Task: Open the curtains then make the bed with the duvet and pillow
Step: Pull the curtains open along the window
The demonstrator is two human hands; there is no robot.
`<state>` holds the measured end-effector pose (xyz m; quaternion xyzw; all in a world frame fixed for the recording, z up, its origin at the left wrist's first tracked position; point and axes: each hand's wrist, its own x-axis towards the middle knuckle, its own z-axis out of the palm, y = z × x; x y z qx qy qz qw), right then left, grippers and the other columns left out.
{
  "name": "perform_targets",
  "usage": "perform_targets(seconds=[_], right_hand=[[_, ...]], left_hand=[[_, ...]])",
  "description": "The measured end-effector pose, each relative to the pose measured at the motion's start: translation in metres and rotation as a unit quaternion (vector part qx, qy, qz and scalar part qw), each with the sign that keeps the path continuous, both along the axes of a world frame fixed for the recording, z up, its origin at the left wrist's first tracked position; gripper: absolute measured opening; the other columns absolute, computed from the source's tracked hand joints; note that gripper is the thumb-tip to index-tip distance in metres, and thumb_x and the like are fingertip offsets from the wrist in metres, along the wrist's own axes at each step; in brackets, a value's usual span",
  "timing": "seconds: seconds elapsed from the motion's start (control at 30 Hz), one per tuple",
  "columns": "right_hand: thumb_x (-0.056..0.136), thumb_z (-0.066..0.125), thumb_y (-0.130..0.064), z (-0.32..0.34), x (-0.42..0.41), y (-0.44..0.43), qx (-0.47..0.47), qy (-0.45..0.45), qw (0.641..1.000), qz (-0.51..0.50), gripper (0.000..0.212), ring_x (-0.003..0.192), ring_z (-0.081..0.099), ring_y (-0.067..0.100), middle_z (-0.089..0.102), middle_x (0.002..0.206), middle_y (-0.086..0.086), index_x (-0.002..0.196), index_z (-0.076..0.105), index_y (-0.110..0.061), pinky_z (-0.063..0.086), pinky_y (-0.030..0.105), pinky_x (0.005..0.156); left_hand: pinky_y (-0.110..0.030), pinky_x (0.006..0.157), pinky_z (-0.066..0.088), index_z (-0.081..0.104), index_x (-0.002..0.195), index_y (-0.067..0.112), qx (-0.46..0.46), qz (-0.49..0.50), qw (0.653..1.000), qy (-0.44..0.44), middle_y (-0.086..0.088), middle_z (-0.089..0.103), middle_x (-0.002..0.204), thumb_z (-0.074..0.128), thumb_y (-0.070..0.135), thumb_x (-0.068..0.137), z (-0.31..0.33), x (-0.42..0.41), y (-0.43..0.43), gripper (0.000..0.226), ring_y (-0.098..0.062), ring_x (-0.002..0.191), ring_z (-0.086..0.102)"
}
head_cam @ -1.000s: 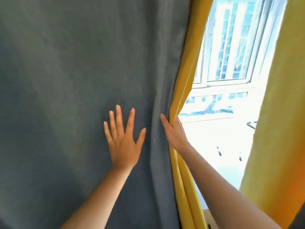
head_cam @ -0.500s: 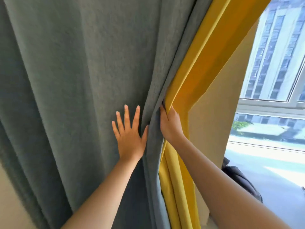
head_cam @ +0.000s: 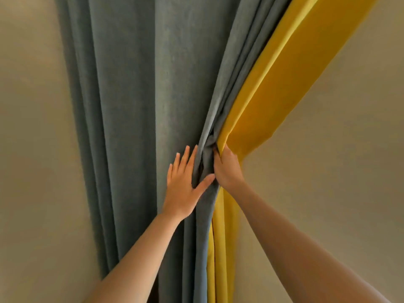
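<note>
Pressing flat and spread, left hand (head_cam: pixel 182 189) steadies grey curtain (head_cam: pixel 140 106); right hand (head_cam: pixel 227 169) grips its yellow-lined edge

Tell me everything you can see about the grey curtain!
The grey curtain looks like thick, soft woven cloth with a yellow lining behind. It hangs bunched in long folds against a beige wall. The left hand presses flat on it, while the right hand pinches its gathered edge.

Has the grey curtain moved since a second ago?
Yes. The grey curtain has bunched leftward against the wall; the window no longer shows.
</note>
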<state>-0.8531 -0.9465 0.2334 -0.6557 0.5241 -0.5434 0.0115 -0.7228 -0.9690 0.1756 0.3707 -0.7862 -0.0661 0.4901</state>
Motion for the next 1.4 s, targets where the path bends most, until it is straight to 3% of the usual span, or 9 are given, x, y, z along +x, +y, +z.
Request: perform_targets(seconds=[0.1, 0.2, 0.37, 0.47, 0.73, 0.83, 1.03, 1.27, 1.4], right_hand=[[0.104, 0.034, -0.022, 0.011, 0.042, -0.041, 0.016, 0.04, 0.998, 0.044, 0.035, 0.11, 0.059, 0.023, 0.063, 0.125, 0.004, 0.136, 0.047, -0.02, 0.037, 0.013, 0.074], [0.105, 0.032, -0.024, 0.019, 0.078, -0.083, 0.031, 0.078, 0.994, 0.064, 0.037, 0.113, 0.056, 0.023, 0.059, 0.13, 0.003, 0.139, 0.044, -0.021, 0.035, 0.012, 0.077], [0.103, 0.034, -0.022, 0.015, 0.144, -0.141, -0.01, 0.087, 0.996, 0.03, 0.035, 0.117, 0.053, 0.027, 0.055, 0.132, 0.007, 0.137, 0.044, -0.016, 0.042, 0.036, 0.095], [0.102, 0.036, -0.015, 0.018, 0.175, -0.184, -0.022, 0.134, 0.991, -0.008, 0.038, 0.125, 0.046, 0.033, 0.048, 0.14, 0.01, 0.14, 0.04, -0.01, 0.033, 0.05, 0.108], [0.097, 0.044, -0.008, 0.033, 0.249, -0.309, -0.026, 0.21, 0.977, -0.013, 0.046, 0.118, 0.05, 0.033, 0.048, 0.139, 0.012, 0.142, 0.037, -0.011, 0.045, 0.042, 0.095], [0.096, 0.046, -0.006, 0.031, 0.27, -0.347, 0.004, 0.255, 0.967, -0.017, 0.048, 0.125, 0.049, 0.03, 0.046, 0.143, 0.011, 0.143, 0.037, -0.011, 0.042, 0.04, 0.1], [0.092, 0.045, -0.006, 0.009, 0.293, -0.386, -0.001, 0.356, 0.934, -0.017, 0.039, 0.109, 0.059, 0.03, 0.06, 0.127, 0.011, 0.131, 0.051, -0.011, 0.043, 0.037, 0.092], [0.093, 0.043, -0.003, 0.002, 0.297, -0.389, 0.032, 0.285, 0.954, 0.086, 0.042, 0.107, 0.059, 0.031, 0.061, 0.123, 0.015, 0.134, 0.049, -0.011, 0.046, 0.036, 0.092], [0.099, 0.046, -0.023, 0.004, 0.3, -0.376, 0.027, 0.179, 0.974, 0.138, 0.027, 0.083, 0.063, 0.018, 0.067, 0.096, 0.004, 0.123, 0.054, -0.015, 0.048, 0.035, 0.072]], left_hand=[[-0.047, 0.12, -0.002, -0.008, 0.15, 0.044, -0.03, 0.043, 0.996, -0.075, 0.014, -0.009, 0.162, 0.044, 0.082, 0.076, -0.012, 0.054, -0.038, 0.098, -0.009, 0.148, -0.014], [-0.051, 0.118, -0.004, 0.007, 0.153, 0.031, -0.067, 0.158, 0.981, -0.094, 0.005, -0.016, 0.162, 0.053, 0.075, 0.077, -0.02, 0.097, -0.074, 0.1, -0.023, 0.148, -0.015], [-0.054, 0.118, 0.003, -0.005, 0.152, 0.035, -0.051, 0.25, 0.964, -0.077, -0.003, -0.017, 0.161, 0.058, 0.066, 0.081, -0.019, 0.15, -0.13, 0.099, -0.03, 0.149, -0.01], [-0.052, 0.119, 0.0, -0.015, 0.148, 0.039, -0.033, 0.272, 0.958, -0.081, -0.001, -0.019, 0.16, 0.046, 0.069, 0.085, -0.019, 0.186, -0.166, 0.093, -0.026, 0.148, -0.013], [-0.05, 0.119, 0.004, -0.007, 0.152, 0.03, -0.051, 0.334, 0.936, -0.101, -0.003, -0.01, 0.162, 0.055, 0.061, 0.086, -0.006, 0.266, -0.256, 0.096, -0.027, 0.149, -0.009], [-0.05, 0.119, 0.005, -0.006, 0.153, 0.03, -0.05, 0.354, 0.927, -0.111, -0.003, -0.01, 0.162, 0.06, 0.057, 0.084, -0.001, 0.287, -0.28, 0.099, -0.026, 0.149, -0.009], [-0.05, 0.12, 0.006, -0.007, 0.153, 0.034, -0.043, 0.347, 0.93, -0.113, 0.001, -0.015, 0.161, 0.058, 0.059, 0.084, 0.008, 0.312, -0.312, 0.099, -0.023, 0.149, -0.012], [-0.049, 0.117, -0.002, -0.012, 0.151, 0.037, -0.025, 0.306, 0.947, -0.096, 0.003, -0.025, 0.159, 0.057, 0.081, 0.066, 0.003, 0.316, -0.327, 0.118, -0.025, 0.148, -0.018], [-0.051, 0.118, 0.0, -0.011, 0.152, 0.035, -0.035, 0.312, 0.947, -0.072, -0.002, -0.022, 0.16, 0.066, 0.075, 0.063, 0.008, 0.304, -0.334, 0.124, -0.029, 0.148, -0.017]])
